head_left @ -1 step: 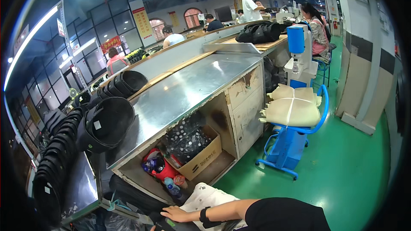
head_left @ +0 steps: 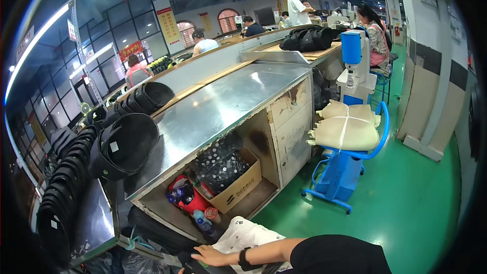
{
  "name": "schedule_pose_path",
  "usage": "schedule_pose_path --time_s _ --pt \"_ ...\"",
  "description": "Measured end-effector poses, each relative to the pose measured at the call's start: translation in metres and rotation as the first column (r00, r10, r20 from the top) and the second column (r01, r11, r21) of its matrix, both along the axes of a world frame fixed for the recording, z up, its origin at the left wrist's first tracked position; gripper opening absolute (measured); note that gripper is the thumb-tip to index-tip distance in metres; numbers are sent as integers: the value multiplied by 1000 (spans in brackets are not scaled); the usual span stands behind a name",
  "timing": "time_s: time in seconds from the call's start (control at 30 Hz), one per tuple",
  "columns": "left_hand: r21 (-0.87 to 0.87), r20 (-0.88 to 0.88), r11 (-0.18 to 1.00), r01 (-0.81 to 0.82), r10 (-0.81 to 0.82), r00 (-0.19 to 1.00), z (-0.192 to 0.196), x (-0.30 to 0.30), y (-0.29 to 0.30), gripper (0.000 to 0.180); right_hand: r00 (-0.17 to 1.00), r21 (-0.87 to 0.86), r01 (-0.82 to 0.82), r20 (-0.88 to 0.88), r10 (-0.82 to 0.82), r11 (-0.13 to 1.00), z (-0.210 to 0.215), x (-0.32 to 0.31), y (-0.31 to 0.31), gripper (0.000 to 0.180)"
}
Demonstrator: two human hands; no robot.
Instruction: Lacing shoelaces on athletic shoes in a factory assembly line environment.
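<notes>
My right hand (head_left: 211, 256) reaches in at the lower edge, a black band (head_left: 245, 258) round its wrist. Its fingers are stretched out and lie on a dark thing (head_left: 189, 263) with a small green patch, whose kind I cannot make out. Beneath my right forearm spreads a white printed cloth (head_left: 242, 234). Only a sliver of skin, probably a fingertip of my left hand (head_left: 181, 271), shows at the bottom edge; the rest of that hand is out of the picture.
Black curved pieces stand in a long nested row (head_left: 63, 187) at left. A metal-topped bench (head_left: 223, 89) has a cardboard box (head_left: 238, 187), a red bag (head_left: 195, 203) and a bottle (head_left: 204, 221) below. Tied cream sheets (head_left: 345, 127) lie on a blue wheeled stand (head_left: 332, 177). Several people work farther back.
</notes>
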State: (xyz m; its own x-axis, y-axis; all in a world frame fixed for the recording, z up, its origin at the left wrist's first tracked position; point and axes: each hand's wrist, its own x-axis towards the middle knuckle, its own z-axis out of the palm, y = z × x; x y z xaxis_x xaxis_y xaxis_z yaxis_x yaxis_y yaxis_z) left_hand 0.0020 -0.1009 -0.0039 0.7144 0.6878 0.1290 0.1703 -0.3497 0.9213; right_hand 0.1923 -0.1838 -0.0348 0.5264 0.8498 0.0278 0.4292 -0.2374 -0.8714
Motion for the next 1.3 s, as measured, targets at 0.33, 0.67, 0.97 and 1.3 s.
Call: schedule_pose_path --time_s 0.33,0.67,0.97,1.3 --pt "119 -92 905 -409 421 903 -5 40 -26 47 992 70 119 38 -122 990 -42 -17 13 59" --pt "-159 -12 968 -192 192 981 -49 16 25 59 746 -160 -610 214 631 776 -47 38 -79 47" --pt "-188 -10 979 -85 84 996 -73 -4 41 59 738 -302 -639 19 674 708 34 26 -172 19" --pt "-643 406 409 647 -535 741 124 -7 -83 45 565 471 -642 -243 789 605 155 26 -90 34"
